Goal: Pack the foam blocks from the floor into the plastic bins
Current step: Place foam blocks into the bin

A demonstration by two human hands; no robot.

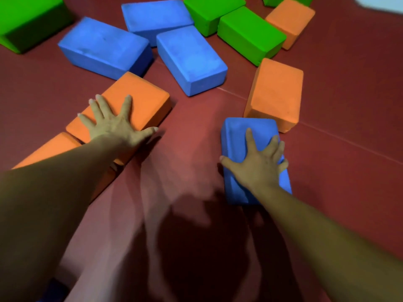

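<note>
Matt foam blocks [192, 59] (faintly scuffed), smooth dull floor [349, 105].

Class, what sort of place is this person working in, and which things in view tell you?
Probably a soft-play or gym room: the dark red floor shows mat-like seams, and big blue blocks, green blocks and orange blocks, seemingly foam, lie scattered on it.

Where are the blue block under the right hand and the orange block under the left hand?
blue block [261, 127], head view: bare top face beyond the fingertips.
orange block [148, 99], head view: top face.
</note>
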